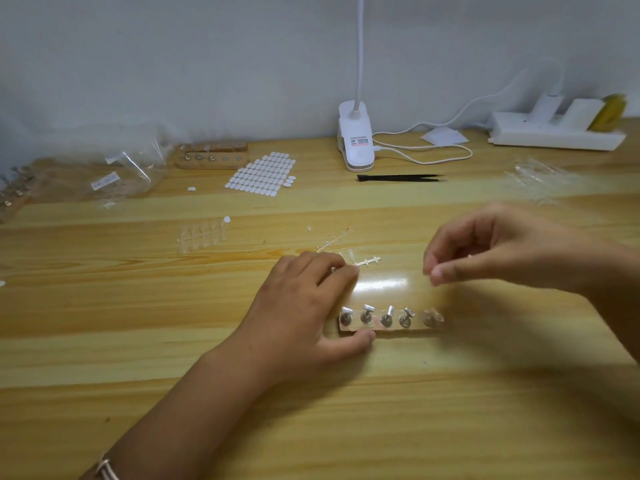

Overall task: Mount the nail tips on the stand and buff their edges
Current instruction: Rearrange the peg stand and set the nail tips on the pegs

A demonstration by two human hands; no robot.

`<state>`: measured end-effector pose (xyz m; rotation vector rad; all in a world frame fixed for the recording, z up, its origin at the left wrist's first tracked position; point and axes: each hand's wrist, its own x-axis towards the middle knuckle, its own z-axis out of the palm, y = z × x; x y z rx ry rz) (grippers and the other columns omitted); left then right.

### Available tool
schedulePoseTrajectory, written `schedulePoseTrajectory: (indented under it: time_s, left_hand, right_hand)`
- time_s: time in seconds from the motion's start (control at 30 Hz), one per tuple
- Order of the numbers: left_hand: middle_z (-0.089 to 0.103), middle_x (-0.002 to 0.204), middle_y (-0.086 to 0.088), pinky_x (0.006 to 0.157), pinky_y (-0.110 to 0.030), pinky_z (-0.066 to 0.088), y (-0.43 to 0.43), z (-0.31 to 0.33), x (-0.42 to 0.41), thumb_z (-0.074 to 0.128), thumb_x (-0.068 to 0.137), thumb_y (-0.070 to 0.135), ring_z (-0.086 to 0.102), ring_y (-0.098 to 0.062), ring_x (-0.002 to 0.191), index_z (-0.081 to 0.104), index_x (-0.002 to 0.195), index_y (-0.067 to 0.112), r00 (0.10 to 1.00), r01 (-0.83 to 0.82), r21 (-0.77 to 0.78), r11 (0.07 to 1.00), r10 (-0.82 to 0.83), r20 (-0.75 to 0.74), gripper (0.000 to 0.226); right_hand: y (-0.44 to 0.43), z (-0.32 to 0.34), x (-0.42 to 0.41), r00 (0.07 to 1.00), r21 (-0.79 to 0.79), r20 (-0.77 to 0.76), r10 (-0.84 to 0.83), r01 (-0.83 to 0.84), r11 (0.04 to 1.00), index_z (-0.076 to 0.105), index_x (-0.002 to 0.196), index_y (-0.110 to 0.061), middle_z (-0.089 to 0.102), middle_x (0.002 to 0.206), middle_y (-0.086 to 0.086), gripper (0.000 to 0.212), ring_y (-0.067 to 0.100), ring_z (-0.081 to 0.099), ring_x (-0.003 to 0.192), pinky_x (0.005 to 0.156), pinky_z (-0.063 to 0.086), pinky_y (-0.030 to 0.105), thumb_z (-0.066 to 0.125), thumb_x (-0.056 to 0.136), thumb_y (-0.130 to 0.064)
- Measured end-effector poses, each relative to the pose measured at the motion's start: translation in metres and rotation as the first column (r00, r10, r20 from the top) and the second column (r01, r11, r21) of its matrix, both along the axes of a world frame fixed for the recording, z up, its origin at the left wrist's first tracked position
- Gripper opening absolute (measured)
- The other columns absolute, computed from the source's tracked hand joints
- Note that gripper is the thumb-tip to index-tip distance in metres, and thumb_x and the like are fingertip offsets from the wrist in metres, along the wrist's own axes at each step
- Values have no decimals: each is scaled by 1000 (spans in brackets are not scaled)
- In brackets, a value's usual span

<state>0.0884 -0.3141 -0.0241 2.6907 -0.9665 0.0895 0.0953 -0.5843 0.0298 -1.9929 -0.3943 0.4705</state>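
A small wooden stand (417, 328) with several metal pegs lies on the table in front of me. A clear nail tip (433, 317) sits on its rightmost peg. My left hand (304, 303) rests on the stand's left end, thumb at its front edge. My right hand (498, 249) hovers above and to the right of the stand, thumb and fingers pinched together; whether it holds a clear tip I cannot tell. Empty plastic sprues (367, 262) lie just behind my left hand. A strip of clear nail tips (201, 233) lies further left.
A sheet of white adhesive tabs (259, 174), black tweezers (401, 177), a white clip lamp (356, 140) with its cable, a power strip (554, 131), another wooden stand (211, 157), plastic bags (131, 168) and more clear tips (536, 178) lie along the back.
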Motion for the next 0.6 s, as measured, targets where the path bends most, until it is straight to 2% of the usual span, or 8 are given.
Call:
schedulePoseTrajectory:
  time_s: [0.03, 0.13, 0.23, 0.33, 0.4, 0.5, 0.6]
  left_hand:
    - [55, 125, 6, 99, -33, 32, -1, 0, 0, 44, 75, 72, 48, -16, 118, 57, 128, 24, 1000, -6, 4, 1000, 6, 10, 73]
    - [54, 125, 3, 98, -36, 33, -5, -1, -4, 45, 73, 75, 48, -18, 117, 61, 122, 24, 997, -38, -3, 999, 38, 64, 72]
    - [53, 122, 7, 97, -33, 29, -14, -4, -10, 54, 70, 72, 45, -13, 116, 65, 113, 27, 997, -59, -118, 991, 66, 51, 63]
    - [54, 111, 12, 92, -28, 29, -26, -6, -14, 71, 72, 56, 48, -10, 108, 67, 102, 29, 998, -64, -301, 951, 52, -47, 40]
    - [56, 101, 13, 89, -30, 31, -34, -7, -14, 76, 74, 45, 51, -9, 100, 69, 95, 29, 994, -73, -393, 917, 34, -105, 27]
    - [60, 87, 12, 83, -32, 32, -41, -7, -14, 79, 75, 34, 51, -8, 88, 70, 86, 30, 984, -80, -458, 885, -4, -179, 15]
    - [60, 79, 12, 81, -35, 35, -44, -7, -12, 81, 75, 27, 51, -7, 83, 72, 79, 29, 965, -98, -486, 869, -37, -261, 10]
  right_hand:
    - [1, -2, -4, 998, -31, -8, 61, -62, 998, 79, 85, -18, 75, 80, 7, 16, 11, 67, 70, 66, 53, 20, 79, 72, -26]
    - [9, -5, -7, 986, -147, 91, 136, -122, 982, 79, 86, -20, 74, 81, 5, 14, 21, 64, 72, 72, 51, 31, 76, 77, -30]
    - [16, -2, -6, 980, -163, 135, 145, -123, 979, 78, 88, -24, 73, 85, 8, 21, 27, 62, 77, 76, 49, 40, 73, 74, -39]
    - [18, 1, -3, 973, -180, 125, 195, -171, 969, 78, 89, -28, 73, 86, 7, 20, 22, 61, 76, 76, 48, 39, 72, 75, -41]
    - [19, 0, -1, 969, -179, 105, 223, -202, 963, 77, 89, -29, 73, 85, 7, 18, 25, 61, 78, 77, 47, 40, 72, 76, -40]
    - [21, -4, -1, 972, -119, 90, 217, -205, 971, 79, 87, -24, 73, 80, 9, 15, 28, 61, 76, 75, 46, 37, 74, 77, -34]
    - [21, -8, -1, 971, -72, 78, 226, -221, 973, 80, 86, -17, 72, 77, 13, 15, 25, 63, 70, 69, 47, 25, 75, 78, -29]
